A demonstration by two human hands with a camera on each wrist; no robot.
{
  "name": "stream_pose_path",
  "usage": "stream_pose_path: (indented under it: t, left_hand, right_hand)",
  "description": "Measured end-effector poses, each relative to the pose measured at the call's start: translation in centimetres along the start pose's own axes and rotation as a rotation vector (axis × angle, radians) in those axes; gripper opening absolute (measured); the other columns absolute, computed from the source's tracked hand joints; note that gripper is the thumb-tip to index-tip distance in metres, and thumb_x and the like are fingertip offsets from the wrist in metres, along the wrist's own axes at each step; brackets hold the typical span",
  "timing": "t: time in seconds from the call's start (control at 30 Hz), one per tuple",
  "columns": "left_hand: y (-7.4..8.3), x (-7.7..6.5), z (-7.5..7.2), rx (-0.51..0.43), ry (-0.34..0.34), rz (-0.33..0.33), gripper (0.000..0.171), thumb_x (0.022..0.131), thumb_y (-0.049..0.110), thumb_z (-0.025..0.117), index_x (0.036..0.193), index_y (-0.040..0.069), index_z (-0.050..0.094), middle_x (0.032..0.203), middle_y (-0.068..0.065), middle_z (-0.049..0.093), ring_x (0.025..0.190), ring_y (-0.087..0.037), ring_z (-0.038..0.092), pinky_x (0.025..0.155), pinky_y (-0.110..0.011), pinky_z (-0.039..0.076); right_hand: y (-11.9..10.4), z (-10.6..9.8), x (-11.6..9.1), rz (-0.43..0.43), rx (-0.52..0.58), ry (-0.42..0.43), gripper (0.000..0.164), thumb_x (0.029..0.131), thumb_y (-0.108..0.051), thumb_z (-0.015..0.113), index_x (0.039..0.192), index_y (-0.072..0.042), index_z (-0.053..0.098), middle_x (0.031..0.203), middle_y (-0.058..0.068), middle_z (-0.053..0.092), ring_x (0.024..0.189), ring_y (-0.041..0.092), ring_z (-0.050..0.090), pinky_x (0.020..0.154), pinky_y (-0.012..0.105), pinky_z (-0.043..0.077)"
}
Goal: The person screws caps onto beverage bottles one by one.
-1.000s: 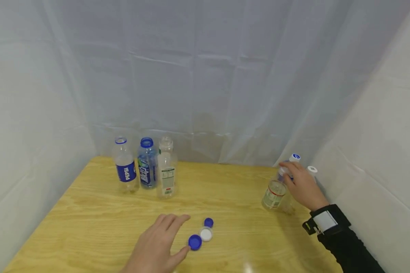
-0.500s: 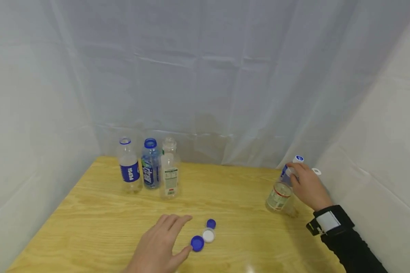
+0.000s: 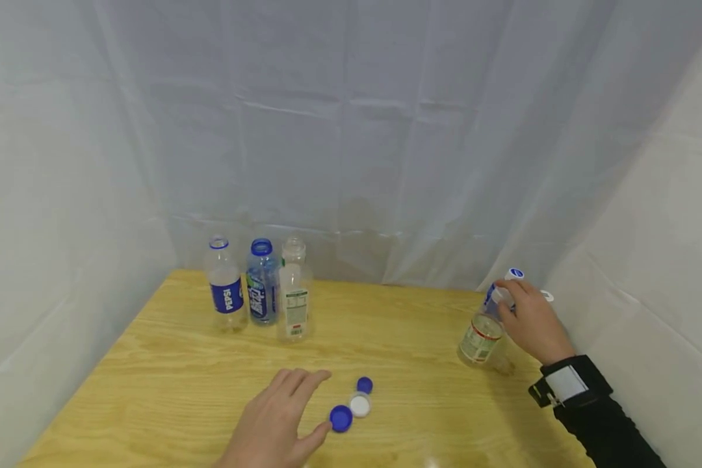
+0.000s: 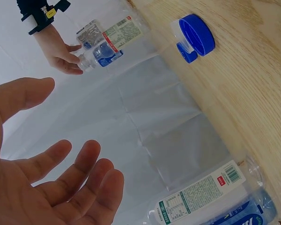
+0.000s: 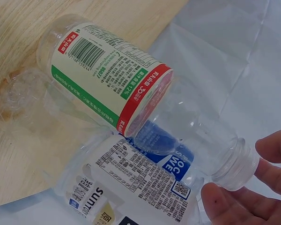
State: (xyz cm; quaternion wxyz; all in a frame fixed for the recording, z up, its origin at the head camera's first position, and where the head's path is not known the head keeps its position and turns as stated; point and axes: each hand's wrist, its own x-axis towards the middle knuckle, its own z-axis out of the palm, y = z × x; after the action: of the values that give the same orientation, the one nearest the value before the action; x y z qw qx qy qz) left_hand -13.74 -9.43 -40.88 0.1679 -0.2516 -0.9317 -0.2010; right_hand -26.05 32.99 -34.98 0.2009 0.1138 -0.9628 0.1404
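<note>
At the right of the table my right hand holds the top of a clear plastic bottle with a green, cream and red label. In the right wrist view, thumb and fingers curl round the bottle's clear ridged cap. A Suntory-labelled bottle and one with a blue label stand close beside it. My left hand hovers with spread fingers and nothing in its grasp. Its thumb appears near a large blue cap, which lies by a white cap and a small blue cap.
At the back left stand three uncapped bottles: a Pepsi bottle, a blue-tinted bottle and a clear bottle with a pale label. White sheeting walls in the wooden table.
The whole head view has shifted slightly, so things sit a little further right. My right hand stays at the bottle top and covers more of the white-capped bottle behind. The left hand barely moves.
</note>
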Motion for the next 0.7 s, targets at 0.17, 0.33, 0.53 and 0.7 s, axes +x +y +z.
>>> stream_pose_path:
  t: [0.17, 0.33, 0.53, 0.7]
  left_hand:
    - [0.0, -0.1, 0.0, 0.001, 0.015, 0.006, 0.062, 0.075, 0.043, 0.076, 0.129, 0.023, 0.054, 0.104, 0.012, 0.056, 0.093, -0.006, 0.052, 0.066, -0.024, 0.051]
    - [0.0, -0.1, 0.1, 0.006, 0.014, 0.007, 0.062, 0.075, 0.044, 0.075, 0.129, 0.024, 0.054, 0.104, 0.012, 0.056, 0.094, -0.005, 0.052, 0.066, -0.023, 0.051]
    - [0.1, 0.0, -0.2, -0.012, -0.031, -0.016, 0.060, 0.078, 0.044, 0.073, 0.130, 0.023, 0.053, 0.106, 0.011, 0.056, 0.096, -0.008, 0.052, 0.066, -0.025, 0.051]
    - [0.2, 0.0, -0.2, -0.013, -0.048, -0.033, 0.061, 0.078, 0.045, 0.073, 0.131, 0.023, 0.053, 0.108, 0.011, 0.056, 0.098, -0.007, 0.052, 0.070, -0.027, 0.052]
  right_hand:
    - [-0.1, 0.1, -0.3, -0.022, -0.023, 0.027, 0.038, 0.091, -0.011, 0.057, 0.127, 0.002, 0.053, 0.132, 0.029, 0.046, 0.117, 0.050, 0.045, 0.085, 0.063, 0.044]
    - [-0.9, 0.0, -0.6, -0.064, -0.079, 0.081, 0.039, 0.088, -0.013, 0.062, 0.124, 0.001, 0.055, 0.131, 0.027, 0.048, 0.119, 0.048, 0.043, 0.088, 0.063, 0.043]
    - [-3.0, 0.0, -1.3, -0.128, -0.082, 0.109, 0.039, 0.087, -0.015, 0.064, 0.124, -0.006, 0.058, 0.133, 0.020, 0.048, 0.124, 0.041, 0.041, 0.086, 0.059, 0.047]
    - [-5.4, -0.2, -2.2, -0.199, -0.022, 0.078, 0.040, 0.089, -0.016, 0.064, 0.128, -0.009, 0.056, 0.136, 0.018, 0.047, 0.126, 0.038, 0.040, 0.090, 0.055, 0.045]
